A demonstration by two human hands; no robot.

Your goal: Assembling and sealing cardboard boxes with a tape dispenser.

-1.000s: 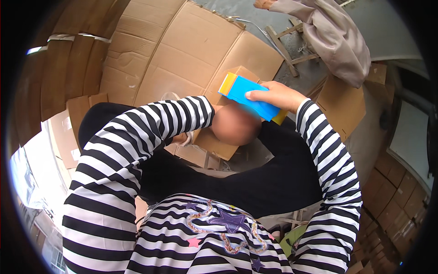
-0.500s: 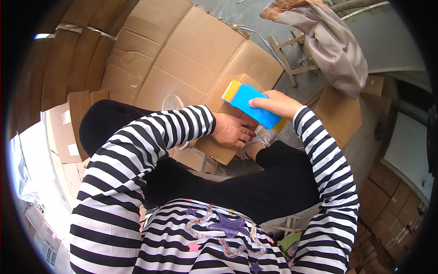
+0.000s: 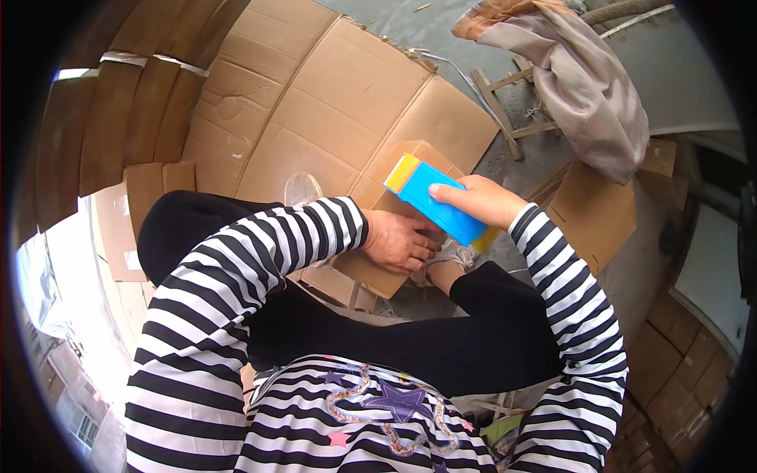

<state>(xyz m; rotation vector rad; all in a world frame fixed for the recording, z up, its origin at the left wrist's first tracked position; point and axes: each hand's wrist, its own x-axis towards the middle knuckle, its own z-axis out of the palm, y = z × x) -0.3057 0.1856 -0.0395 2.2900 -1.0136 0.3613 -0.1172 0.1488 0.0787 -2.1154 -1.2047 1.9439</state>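
A flat, block-shaped blue thing with a yellow end (image 3: 441, 201) is in my right hand (image 3: 490, 202). The fingers wrap round it and the thumb lies along its top; more yellow shows beneath. Its exact kind I cannot make out. It covers part of a small cardboard box (image 3: 371, 272) between my feet, and I cannot tell whether the two touch. My left hand (image 3: 397, 241) lies on top of that box, palm down, fingers stretched out and a little bent. Its fingertips are partly hidden close to the blue thing.
Flattened cardboard (image 3: 331, 94) covers the floor ahead. Folded brown cartons (image 3: 118, 118) stack up at the left. Another cardboard box (image 3: 587, 217) stands at the right, below a draped beige cloth (image 3: 591, 94) and a wooden frame (image 3: 497, 110). My shoes flank the small box.
The view has shifted slightly, so most things sit a little lower. The blue and yellow thing is tilted a bit more steeply in my right hand. My left hand stays on the box.
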